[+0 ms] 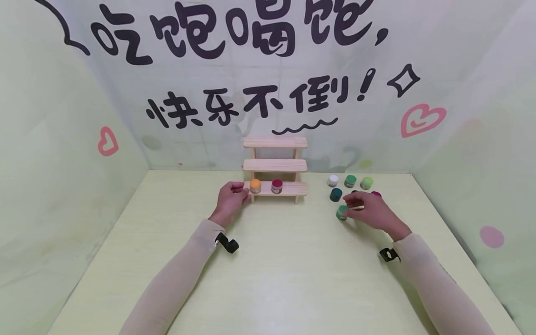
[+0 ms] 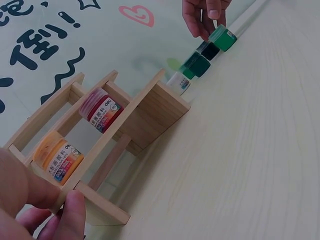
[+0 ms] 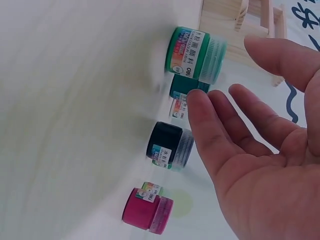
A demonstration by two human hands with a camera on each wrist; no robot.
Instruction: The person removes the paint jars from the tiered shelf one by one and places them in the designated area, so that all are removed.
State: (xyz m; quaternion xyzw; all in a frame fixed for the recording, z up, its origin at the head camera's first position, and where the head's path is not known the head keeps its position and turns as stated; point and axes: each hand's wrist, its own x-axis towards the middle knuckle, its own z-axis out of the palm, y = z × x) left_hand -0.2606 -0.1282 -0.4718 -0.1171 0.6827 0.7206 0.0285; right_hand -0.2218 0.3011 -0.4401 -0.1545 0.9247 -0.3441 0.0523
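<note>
My left hand [image 1: 229, 203] grips the left end of the lowest step of a small three-tier wooden stand [image 1: 286, 164]. In the left wrist view, its thumb and fingers pinch the board's edge beside an orange paint jar [image 2: 59, 157]. A dark red paint jar [image 2: 101, 111] stands farther along that same step. Over at the right, my right hand [image 1: 373, 213] hovers by a green paint jar [image 1: 342, 213] on the table. The right wrist view shows its thumb and fingers spread, fingertips close to the green jar's lid, with nothing between them.
Behind the green jar stand more paint jars: white [image 1: 332, 180], green [image 1: 350, 181], light green [image 1: 366, 183] and dark teal [image 1: 336, 195]. A near-black jar [image 3: 167, 142] and a magenta jar [image 3: 145, 210] are partly hidden by my right hand in the head view. Printed cloth walls [image 1: 201, 153] enclose the table.
</note>
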